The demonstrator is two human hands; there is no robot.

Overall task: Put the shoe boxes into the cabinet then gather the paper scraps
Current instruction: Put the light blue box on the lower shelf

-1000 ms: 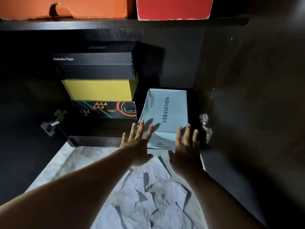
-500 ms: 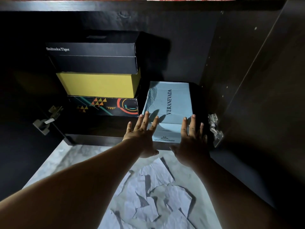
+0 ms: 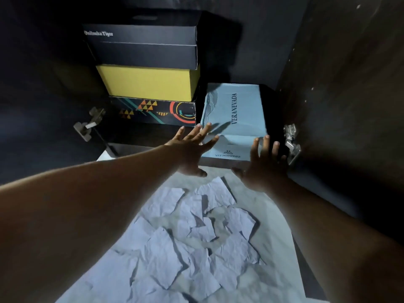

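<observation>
Head view: the pale blue shoe box point(image 3: 235, 114) lies flat on the cabinet floor point(image 3: 131, 147), its long axis running straight away from the person into the cabinet, its near end facing both hands. To the box's left stands a stack of three boxes: a patterned box point(image 3: 157, 110), a yellow box point(image 3: 148, 84) and a black box point(image 3: 142, 47) on top. The left hand point(image 3: 192, 149) has fingers spread and straight at the box's near left corner; the right hand point(image 3: 264, 165) is likewise flat and spread at its near right corner, holding nothing. Whether either touches the box I cannot tell. Nearer the person than the box, torn paper scraps point(image 3: 192, 232) lie on the pale floor point(image 3: 273, 226), directly below both forearms, judged the next thing to gather.
</observation>
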